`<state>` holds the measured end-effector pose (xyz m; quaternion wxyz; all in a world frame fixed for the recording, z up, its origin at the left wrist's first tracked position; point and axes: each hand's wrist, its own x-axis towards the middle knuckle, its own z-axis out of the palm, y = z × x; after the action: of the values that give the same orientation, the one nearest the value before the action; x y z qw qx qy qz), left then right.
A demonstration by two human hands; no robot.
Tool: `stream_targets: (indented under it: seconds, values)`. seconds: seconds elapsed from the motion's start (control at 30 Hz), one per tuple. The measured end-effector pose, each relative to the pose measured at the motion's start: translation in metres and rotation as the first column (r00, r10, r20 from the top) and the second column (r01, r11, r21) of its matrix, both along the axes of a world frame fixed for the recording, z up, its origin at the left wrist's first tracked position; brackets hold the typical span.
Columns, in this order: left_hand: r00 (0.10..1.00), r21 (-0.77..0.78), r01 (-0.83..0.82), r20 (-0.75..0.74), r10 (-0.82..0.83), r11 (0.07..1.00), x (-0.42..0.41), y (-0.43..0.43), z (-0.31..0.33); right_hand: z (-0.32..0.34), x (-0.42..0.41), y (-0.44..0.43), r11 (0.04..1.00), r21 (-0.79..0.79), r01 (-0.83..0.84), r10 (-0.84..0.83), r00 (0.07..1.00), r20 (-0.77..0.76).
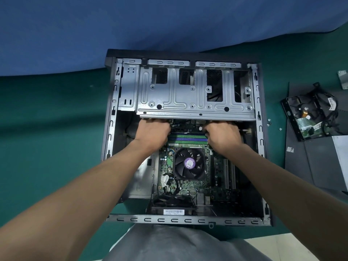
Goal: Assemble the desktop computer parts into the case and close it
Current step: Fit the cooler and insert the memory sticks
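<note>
Left hand [152, 132] and right hand [223, 135] grip the near lip of the drive cage [188, 97], fingers curled under it; side panel [308, 162], cabled bracket [308, 113] and screws [269, 122] lie by the bench [56, 129] right edge.

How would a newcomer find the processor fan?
Start at the open computer case on the green table. On its circuit board, just below the left hand and right hand, sits a square black fan. Unlike the fan at the near edge, its hub carries a round purple sticker.
</note>
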<state>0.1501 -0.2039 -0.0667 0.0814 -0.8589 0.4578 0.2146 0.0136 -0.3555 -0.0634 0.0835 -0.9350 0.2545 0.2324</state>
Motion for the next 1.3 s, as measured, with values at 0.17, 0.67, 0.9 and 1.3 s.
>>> stream_targets:
  seconds: [0.17, 0.67, 0.9, 1.3]
  values:
    - [1.0, -0.01, -0.015, -0.01, 0.014, 1.0, 0.002, 0.001, -0.002, 0.004, 0.001, -0.017, 0.979, 0.186, 0.082, -0.073, 0.996, -0.052]
    - [1.0, -0.04, -0.017, -0.023, 0.016, 0.999, 0.004, 0.001, -0.002, 0.005, 0.002, -0.019, 0.976, 0.183, 0.119, -0.106, 0.991, -0.081]
    - [1.0, -0.06, -0.017, -0.018, 0.016, 0.998, 0.002, 0.002, -0.004, 0.008, 0.0, -0.011, 0.972, 0.187, 0.145, -0.139, 0.989, -0.046]
    - [1.0, -0.074, 0.009, -0.027, -0.011, 0.997, 0.002, 0.004, -0.006, 0.01, -0.003, 0.002, 0.944, 0.205, 0.257, -0.268, 0.963, 0.023]
